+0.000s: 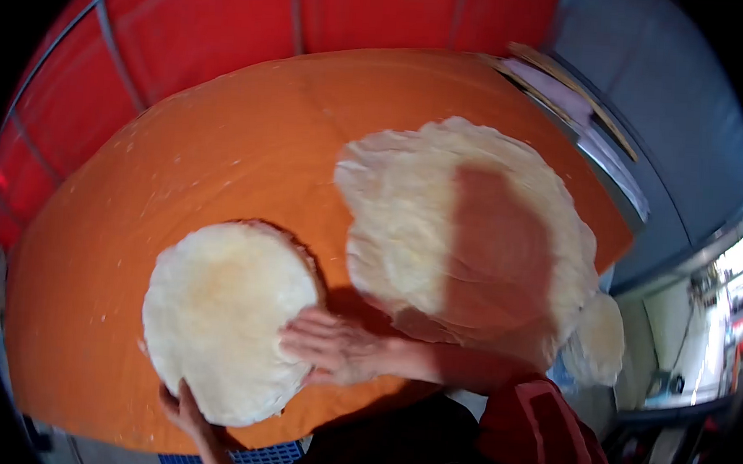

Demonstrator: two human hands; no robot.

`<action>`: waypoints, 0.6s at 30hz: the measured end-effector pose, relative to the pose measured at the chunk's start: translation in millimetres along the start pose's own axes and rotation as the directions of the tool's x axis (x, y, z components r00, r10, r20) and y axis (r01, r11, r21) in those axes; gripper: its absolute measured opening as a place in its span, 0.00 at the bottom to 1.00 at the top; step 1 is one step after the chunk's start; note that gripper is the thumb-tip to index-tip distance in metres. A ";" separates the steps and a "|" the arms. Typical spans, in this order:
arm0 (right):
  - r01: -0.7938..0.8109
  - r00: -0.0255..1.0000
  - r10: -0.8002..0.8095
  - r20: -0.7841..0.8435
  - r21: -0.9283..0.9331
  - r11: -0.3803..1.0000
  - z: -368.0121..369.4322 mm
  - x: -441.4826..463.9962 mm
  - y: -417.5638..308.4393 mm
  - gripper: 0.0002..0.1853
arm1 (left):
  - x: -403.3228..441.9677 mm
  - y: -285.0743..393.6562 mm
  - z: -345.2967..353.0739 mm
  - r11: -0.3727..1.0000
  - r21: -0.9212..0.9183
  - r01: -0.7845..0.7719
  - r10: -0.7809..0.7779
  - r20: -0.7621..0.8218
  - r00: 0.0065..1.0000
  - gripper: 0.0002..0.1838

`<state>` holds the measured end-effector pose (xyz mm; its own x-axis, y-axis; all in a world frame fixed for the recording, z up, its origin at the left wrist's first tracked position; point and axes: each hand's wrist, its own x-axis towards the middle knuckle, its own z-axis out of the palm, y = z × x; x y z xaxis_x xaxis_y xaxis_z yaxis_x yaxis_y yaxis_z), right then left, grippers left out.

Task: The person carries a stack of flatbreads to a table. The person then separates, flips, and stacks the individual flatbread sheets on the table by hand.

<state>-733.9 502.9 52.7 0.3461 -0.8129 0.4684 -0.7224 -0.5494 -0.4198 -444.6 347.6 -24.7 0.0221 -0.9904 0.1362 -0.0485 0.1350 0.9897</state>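
The round dough (228, 317) lies on the orange table (82, 301), left of centre in the lower frame, the right hand (332, 345) laid open on its right edge, the left hand (184, 409) at its lower-left rim, whether gripping I cannot tell. Light, even pressure from both sides should best keep the edge round and untorn.

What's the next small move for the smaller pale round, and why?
I'd probably steady the smaller pale round with the left hand and slide the right hand slightly along its rim. The left hand is at the near-left edge, the right hand's fingers lie over the right edge, and the rim looks slightly uneven.
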 end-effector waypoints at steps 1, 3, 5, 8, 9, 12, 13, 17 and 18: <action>-0.286 0.936 0.298 0.186 -0.086 0.954 -37.5 -3.7 4.5 0.34 | 9.0 -20.2 -15.1 0.971 -0.237 -0.001 -0.026 -0.110 0.994 0.15; -0.539 0.834 0.551 -0.011 -0.230 0.811 -57.9 -62.8 25.3 0.33 | 22.8 -16.8 -48.2 0.984 -0.175 0.019 -0.015 0.024 1.000 0.14; -0.644 0.762 0.517 -0.390 -0.374 0.668 -64.1 -144.3 55.0 0.32 | 20.7 16.3 -46.2 0.988 0.135 -0.075 0.120 -0.373 0.920 0.20; -0.784 0.598 0.676 -0.430 -0.491 0.380 -91.8 -224.0 86.6 0.31 | 22.8 59.3 -35.1 0.981 0.055 -0.187 0.194 -0.202 0.960 0.18; -0.788 0.593 0.675 -0.439 -0.487 0.377 -93.0 -235.4 93.0 0.31 | 16.8 74.2 -14.8 0.979 0.054 -0.195 0.202 -0.196 0.960 0.18; -0.696 0.697 0.601 -0.391 -0.570 0.437 -94.4 -252.8 110.0 0.29 | -17.5 120.6 74.5 0.976 -0.089 -0.201 0.206 0.055 0.977 0.14; -0.567 0.726 0.588 -0.357 -0.795 0.217 -85.0 -248.7 114.7 0.28 | -31.9 125.1 103.4 0.972 -0.094 -0.217 0.228 0.138 0.964 0.11; -0.786 0.605 0.641 -0.472 -0.484 0.385 -84.5 -271.9 157.7 0.13 | -97.8 109.3 207.9 0.940 -0.297 0.169 0.060 0.631 0.773 0.11; -0.597 0.604 0.732 -0.317 -0.788 0.151 -111.8 -255.2 146.6 0.08 | -116.0 111.8 231.3 0.882 -0.279 0.380 -0.057 0.737 0.674 0.10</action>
<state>-995.1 651.3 -41.5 -0.5095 -0.8313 0.2222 -0.7874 0.5545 0.2692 -683.5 471.0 59.7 -0.7182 -0.6958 0.0022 0.2444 -0.2492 0.9371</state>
